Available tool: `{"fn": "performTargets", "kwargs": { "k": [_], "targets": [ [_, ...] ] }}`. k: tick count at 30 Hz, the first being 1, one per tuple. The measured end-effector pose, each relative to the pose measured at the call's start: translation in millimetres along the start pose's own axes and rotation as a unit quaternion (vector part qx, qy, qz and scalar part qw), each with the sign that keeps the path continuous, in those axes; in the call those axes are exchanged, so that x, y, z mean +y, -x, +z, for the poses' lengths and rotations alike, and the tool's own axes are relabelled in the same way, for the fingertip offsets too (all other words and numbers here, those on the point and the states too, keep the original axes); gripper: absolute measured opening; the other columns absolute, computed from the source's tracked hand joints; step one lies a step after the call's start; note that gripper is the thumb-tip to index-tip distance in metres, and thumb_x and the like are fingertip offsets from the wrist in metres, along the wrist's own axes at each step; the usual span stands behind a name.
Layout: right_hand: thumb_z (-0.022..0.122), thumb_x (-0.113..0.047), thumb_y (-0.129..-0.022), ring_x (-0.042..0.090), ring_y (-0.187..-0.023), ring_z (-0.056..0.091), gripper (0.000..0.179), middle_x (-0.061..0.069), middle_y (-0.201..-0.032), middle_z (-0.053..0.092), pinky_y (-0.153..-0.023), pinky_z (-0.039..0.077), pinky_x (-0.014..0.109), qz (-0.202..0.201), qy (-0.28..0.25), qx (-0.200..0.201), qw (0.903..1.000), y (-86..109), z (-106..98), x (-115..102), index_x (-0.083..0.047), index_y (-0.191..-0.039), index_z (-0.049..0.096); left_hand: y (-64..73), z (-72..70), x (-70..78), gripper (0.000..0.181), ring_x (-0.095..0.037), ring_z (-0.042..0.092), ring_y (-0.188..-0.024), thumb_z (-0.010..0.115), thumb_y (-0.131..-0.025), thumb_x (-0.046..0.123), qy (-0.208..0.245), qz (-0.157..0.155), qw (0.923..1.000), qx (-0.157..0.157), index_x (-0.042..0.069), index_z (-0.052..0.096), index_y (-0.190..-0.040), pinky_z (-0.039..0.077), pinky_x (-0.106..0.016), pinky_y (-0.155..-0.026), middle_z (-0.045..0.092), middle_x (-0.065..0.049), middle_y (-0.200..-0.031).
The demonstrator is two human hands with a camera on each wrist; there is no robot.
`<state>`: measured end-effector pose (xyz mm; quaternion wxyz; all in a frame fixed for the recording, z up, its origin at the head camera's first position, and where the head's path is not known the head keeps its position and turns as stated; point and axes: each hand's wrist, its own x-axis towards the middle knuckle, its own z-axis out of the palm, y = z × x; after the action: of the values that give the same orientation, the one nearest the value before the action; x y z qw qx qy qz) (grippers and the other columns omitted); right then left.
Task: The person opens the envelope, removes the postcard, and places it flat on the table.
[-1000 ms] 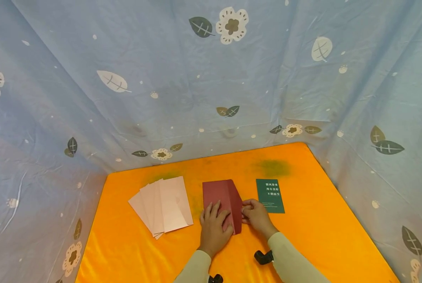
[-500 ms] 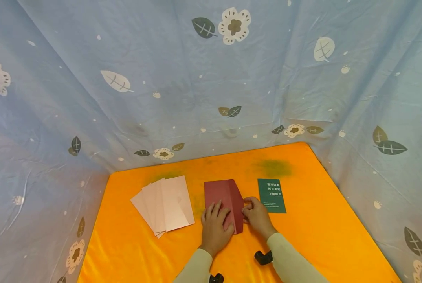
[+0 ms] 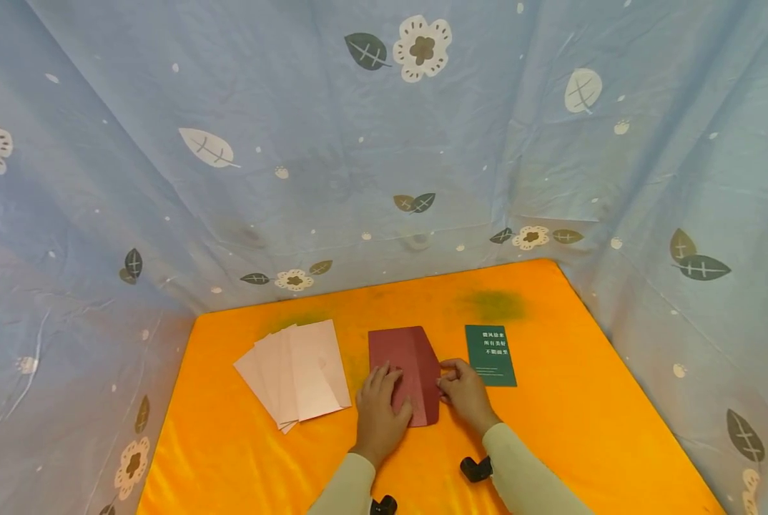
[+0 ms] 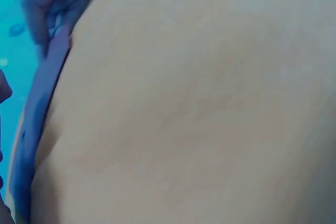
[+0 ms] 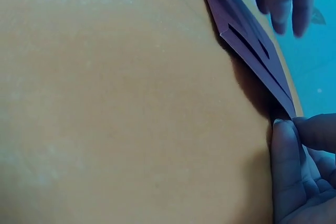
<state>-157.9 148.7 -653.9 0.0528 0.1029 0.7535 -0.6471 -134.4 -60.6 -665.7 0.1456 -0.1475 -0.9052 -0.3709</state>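
A dark red envelope (image 3: 390, 347) lies on the orange cloth with its pointed flap spread to the right. My right hand (image 3: 469, 393) pinches the flap's outer edge between thumb and index finger, plainest in the right wrist view, where the envelope (image 5: 247, 40) is slightly raised off the cloth. Over the envelope's lower left part is my left hand (image 3: 379, 418), fingers spread; the right wrist view has its fingertips (image 5: 283, 3) just above the paper. In the left wrist view, the envelope (image 4: 42, 98) shows as a narrow strip at the left.
Several pale pink envelopes (image 3: 313, 372) lie fanned out to the left. A green card (image 3: 492, 368) with white writing sits just beyond my right hand. Blue patterned curtain (image 3: 371, 157) encloses the back and sides of the orange surface (image 3: 570, 372).
My left hand has slid left and loosened from the envelope, baring more of its middle. My right hand keeps its pinch on the flap. The pink envelopes and green card stay put.
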Motion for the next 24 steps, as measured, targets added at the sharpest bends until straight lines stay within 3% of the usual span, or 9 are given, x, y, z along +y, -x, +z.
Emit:
{"fn": "performTargets", "kwargs": {
  "k": [7,17,24],
  "targets": [
    [0.067,0.007,-0.102,0.027,-0.071,0.066,0.034,0.014,-0.093,0.067,-0.067,0.059,0.031,0.011,-0.005,0.0,0.9999,0.3,-1,-2,0.008,-0.136,0.063,-2.3,-24.3,-19.2,0.054,-0.044,0.042,-0.147,0.081,-0.096,0.022,-0.01,-0.049,0.9985,0.021,0.006,0.065,-0.144,0.028,-0.069,-0.113,0.054,-0.018,-0.158],
    [0.067,0.005,-0.103,0.027,-0.073,0.066,0.031,0.012,-0.091,0.068,-0.07,0.059,0.03,0.012,0.0,-0.004,0.9999,2.5,-2,-2,0.008,-0.134,0.064,-4.7,-66.3,-57.7,0.056,-0.045,0.037,-0.15,0.08,-0.096,0.02,-0.029,-0.124,0.9878,0.089,0.004,0.063,-0.146,0.024,-0.071,-0.111,0.049,-0.019,-0.163],
    [0.066,0.006,-0.104,0.027,-0.074,0.068,0.029,0.013,-0.092,0.068,-0.07,0.059,0.03,0.01,-0.003,-0.004,0.9999,2.4,-2,-1,0.008,-0.133,0.064,1.7,-75.2,-77.6,0.074,-0.049,0.033,-0.151,0.086,-0.09,0.037,-0.087,-0.171,0.9758,0.105,0.003,0.057,-0.15,0.022,-0.074,-0.111,0.042,-0.025,-0.166]
  ]
}}
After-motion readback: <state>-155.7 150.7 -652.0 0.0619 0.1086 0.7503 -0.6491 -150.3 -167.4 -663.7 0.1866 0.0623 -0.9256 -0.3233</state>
